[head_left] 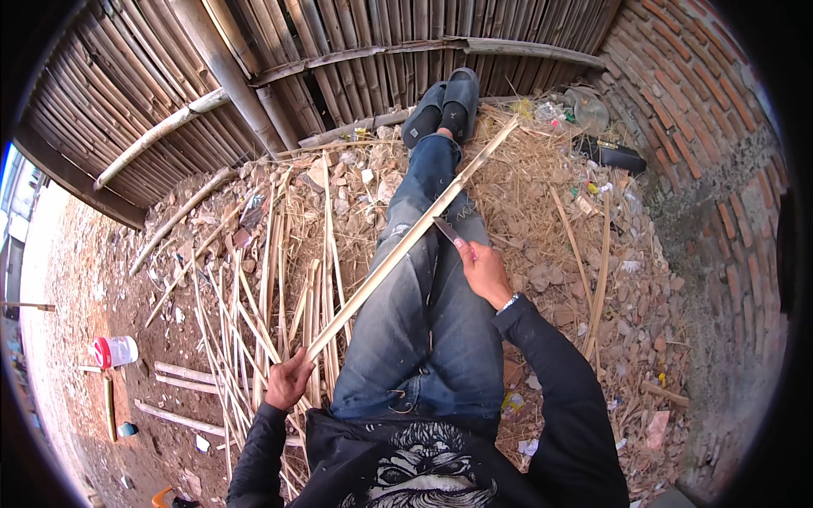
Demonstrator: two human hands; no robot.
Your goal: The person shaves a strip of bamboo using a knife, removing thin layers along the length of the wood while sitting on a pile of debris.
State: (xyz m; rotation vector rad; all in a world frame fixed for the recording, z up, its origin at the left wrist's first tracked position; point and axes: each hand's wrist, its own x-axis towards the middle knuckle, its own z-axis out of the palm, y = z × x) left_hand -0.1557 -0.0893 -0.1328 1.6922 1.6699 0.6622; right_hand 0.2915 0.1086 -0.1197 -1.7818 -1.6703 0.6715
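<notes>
- We sit on the ground w/ both legs (423,296) stretched out, blue jeans, dark shoes (445,106) resting against the bamboo fence (279,51) at the far side.
- Our left hand (288,381) is closed in a fist around the near end of a long bamboo strip (406,241), near our left hip.
- The strip runs diagonal across our left thigh, from the near-left up to the far-right; its far end is beside the shoes, over the straw.
- Our right hand (484,271) is wrapped tight around the handle of a knife (447,230); the blade touches the strip approx. at its middle, above the knees.
- A watch or bracelet sits on the right wrist; black sleeves on both arms.
- Left of our legs: a pile of thin split bamboo strips (254,313) lying on the ground, mixed w/ straw and rubble.
- Far-left edge of the ground: a white container w/ red lid (114,351), lying on its side.
- Right side: a brick wall (720,169); at its foot a black flat object (611,154), we cannot tell what it is.
</notes>
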